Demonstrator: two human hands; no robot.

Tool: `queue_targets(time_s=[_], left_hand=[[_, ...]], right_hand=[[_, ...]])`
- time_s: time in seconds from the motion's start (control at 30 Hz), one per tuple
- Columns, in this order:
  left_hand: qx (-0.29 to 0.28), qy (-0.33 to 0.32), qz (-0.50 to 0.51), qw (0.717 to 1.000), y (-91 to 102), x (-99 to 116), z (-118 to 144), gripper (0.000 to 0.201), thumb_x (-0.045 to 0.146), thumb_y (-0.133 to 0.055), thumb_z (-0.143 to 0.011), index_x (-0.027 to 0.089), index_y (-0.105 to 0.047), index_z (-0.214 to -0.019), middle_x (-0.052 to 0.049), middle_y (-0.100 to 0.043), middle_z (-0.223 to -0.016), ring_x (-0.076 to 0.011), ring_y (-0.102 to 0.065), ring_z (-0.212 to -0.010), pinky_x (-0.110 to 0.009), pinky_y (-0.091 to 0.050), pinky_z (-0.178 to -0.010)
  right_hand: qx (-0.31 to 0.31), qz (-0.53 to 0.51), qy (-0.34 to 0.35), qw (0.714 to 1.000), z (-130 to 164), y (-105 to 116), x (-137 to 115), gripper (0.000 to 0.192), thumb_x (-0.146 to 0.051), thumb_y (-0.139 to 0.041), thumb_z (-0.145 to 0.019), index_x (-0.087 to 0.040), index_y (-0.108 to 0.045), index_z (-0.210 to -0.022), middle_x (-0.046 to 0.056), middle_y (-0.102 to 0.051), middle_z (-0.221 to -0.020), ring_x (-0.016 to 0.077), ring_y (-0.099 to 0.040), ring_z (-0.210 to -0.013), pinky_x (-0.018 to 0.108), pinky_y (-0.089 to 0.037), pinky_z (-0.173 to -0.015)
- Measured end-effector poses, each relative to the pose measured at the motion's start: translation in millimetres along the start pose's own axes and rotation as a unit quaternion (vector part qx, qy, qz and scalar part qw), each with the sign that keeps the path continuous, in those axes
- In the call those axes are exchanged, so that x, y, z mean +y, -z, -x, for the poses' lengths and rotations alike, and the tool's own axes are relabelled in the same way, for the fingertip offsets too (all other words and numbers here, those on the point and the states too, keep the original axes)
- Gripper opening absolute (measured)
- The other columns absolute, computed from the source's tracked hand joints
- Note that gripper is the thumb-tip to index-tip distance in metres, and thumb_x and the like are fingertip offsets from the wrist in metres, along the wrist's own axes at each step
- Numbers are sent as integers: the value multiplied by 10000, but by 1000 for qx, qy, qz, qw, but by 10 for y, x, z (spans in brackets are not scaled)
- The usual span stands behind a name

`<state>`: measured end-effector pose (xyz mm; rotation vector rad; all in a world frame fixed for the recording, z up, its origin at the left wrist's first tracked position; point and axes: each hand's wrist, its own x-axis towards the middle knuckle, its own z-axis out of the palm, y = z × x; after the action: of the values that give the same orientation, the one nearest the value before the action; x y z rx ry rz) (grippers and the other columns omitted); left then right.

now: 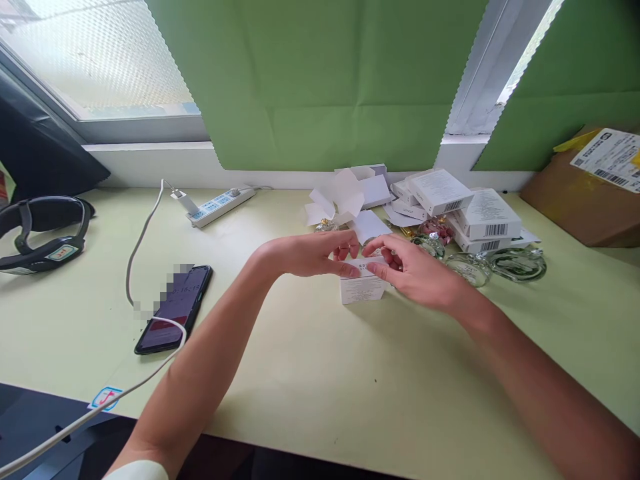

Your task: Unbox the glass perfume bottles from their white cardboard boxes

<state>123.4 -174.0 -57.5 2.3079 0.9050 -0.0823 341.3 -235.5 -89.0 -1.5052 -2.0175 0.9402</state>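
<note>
A small white box with fine printed text stands upright on the table in front of me. My left hand reaches its top from the left, fingers curled and thumb on the top edge. From the right, my right hand grips the same top edge with thumb and bent fingers. The fingers partly hide the box's top, so whether its lid is closed cannot be made out. Close behind my right hand lie clear glass bottles, among them a round one and a flat green-tinted one.
White flat boxes with barcodes are stacked at the back, beside loose white card pieces. A brown carton stands at the far right. On the left are a phone, a white cable, a power strip and a black headset.
</note>
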Motion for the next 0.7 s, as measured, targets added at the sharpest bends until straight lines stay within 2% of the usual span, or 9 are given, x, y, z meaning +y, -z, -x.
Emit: queue_targets(time_s=[0.13, 0.23, 0.37, 0.47, 0.6, 0.7], left_hand=[[-8, 7, -17, 1000, 8, 34, 25, 375, 556, -486, -916, 253, -497, -1136, -47, -565, -1107, -159, -531, -902, -267, -406, -696], [-13, -5, -36, 999, 7, 85, 57, 373, 514, -437, -953, 261, -504, -1219, -52, -567, -1168, -171, -537, -965, -269, -409, -719], [12, -7, -68, 998, -32, 171, 87, 495, 569, -438, -942, 285, -458, -1348, -56, -557, -1261, -192, -553, -1027, -278, -415, -752], [21, -12, -125, 992, -86, 225, 85, 530, 583, -470, -926, 255, -483, -1342, -72, -575, -1258, -218, -566, -1057, -294, -409, -805], [32, 9, -224, 974, -136, 259, 54, 396, 524, -468, -937, 177, -621, -1049, -83, -623, -1071, -210, -593, -912, -295, -393, -731], [45, 3, -233, 971, -134, 250, 25, 342, 495, -489, -923, 178, -617, -949, -63, -616, -1014, -180, -579, -819, -285, -373, -674]], right_hand=[[-5, -15, -10, 1000, 4, -13, -8, 244, -424, -541, -902, -273, -590, -1087, 1, -478, -857, 146, -461, -702, 292, -404, -616], [-3, -8, -7, 1000, 36, 25, -26, 279, -447, -551, -893, -280, -595, -1112, 11, -514, -893, 152, -494, -733, 299, -430, -630], [3, 0, -7, 1000, 149, 277, -70, 349, -540, -569, -872, -318, -615, -1138, 13, -581, -872, 167, -551, -720, 313, -455, -608], [97, 32, 3, 995, 274, 587, -64, 320, -554, -598, -859, -316, -650, -1067, 21, -631, -826, 178, -586, -719, 320, -446, -593], [260, 96, -21, 960, 408, 967, 85, 268, -498, -612, -868, -304, -688, -1036, 27, -667, -810, 159, -587, -697, 314, -405, -564], [323, 119, -38, 938, 445, 1141, 260, 275, -505, -652, -833, -317, -706, -1026, 13, -696, -899, 162, -601, -732, 311, -427, -581]])
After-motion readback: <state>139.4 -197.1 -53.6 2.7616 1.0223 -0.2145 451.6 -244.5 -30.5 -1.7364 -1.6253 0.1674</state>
